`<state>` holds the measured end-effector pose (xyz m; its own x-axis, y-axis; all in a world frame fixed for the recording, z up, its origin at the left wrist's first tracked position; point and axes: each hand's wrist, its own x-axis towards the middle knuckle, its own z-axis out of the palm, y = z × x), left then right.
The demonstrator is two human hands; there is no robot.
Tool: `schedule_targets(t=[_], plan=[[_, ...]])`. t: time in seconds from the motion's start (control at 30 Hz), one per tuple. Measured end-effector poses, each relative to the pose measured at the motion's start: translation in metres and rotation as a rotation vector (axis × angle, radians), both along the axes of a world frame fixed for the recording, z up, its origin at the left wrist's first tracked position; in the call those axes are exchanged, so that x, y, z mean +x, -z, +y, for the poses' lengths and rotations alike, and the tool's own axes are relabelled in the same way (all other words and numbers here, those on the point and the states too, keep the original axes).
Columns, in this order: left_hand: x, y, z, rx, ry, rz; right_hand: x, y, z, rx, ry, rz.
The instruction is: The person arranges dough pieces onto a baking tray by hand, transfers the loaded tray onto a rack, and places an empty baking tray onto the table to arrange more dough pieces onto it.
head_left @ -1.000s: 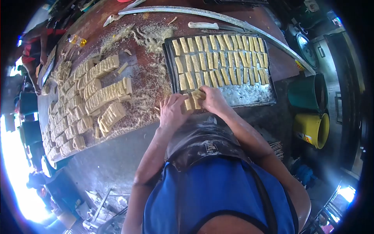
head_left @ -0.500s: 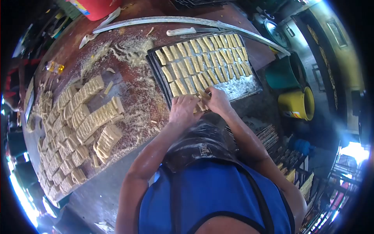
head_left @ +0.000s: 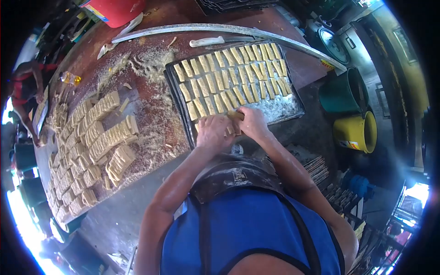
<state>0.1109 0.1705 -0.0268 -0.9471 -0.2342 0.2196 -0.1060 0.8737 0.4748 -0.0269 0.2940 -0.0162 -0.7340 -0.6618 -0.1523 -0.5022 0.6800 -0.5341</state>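
A dark baking tray (head_left: 280, 108) holds rows of short dough strips (head_left: 213, 82), with white flour showing at its right front part. My left hand (head_left: 214, 133) is curled over the near edge of the tray, closed around several dough strips that are partly hidden by the fingers. Close beside it, my right hand (head_left: 253, 123) pinches a dough strip (head_left: 236, 115) between thumb and fingers. Both hands are almost touching, just below the front row.
Stacks of cut dough strips (head_left: 112, 142) cover the left of the floury table (head_left: 153, 107). Beyond the tray lie a white-handled knife (head_left: 207, 41) and a long metal strip (head_left: 192, 28). Green (head_left: 341, 94) and yellow buckets (head_left: 355, 133) stand right. Another person (head_left: 30, 87) is at far left.
The view has shifted slightly, so the tray sits a little further left. My hands stay at its near edge around the dough strips. The other person shows more at far left.
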Motion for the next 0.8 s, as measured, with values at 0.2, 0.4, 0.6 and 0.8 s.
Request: schedule_targets(t=[0.2, 0.4, 0.6, 0.8], plan=[[-0.010, -0.013, 0.020, -0.002, 0.028, 0.006, -0.026, 0.019, 0.031, -0.489, -0.006, -0.154], [-0.022, -0.008, 0.026, -0.022, -0.017, -0.048, -0.035, 0.010, 0.033, -0.060, -0.147, 0.059], [-0.028, -0.024, 0.038, 0.040, -0.094, -0.072, -0.042, 0.017, 0.034, -0.155, -0.097, -0.066], [-0.049, -0.013, 0.033, -0.045, 0.038, -0.182, -0.046, -0.011, 0.046, 0.001, -0.094, 0.008]])
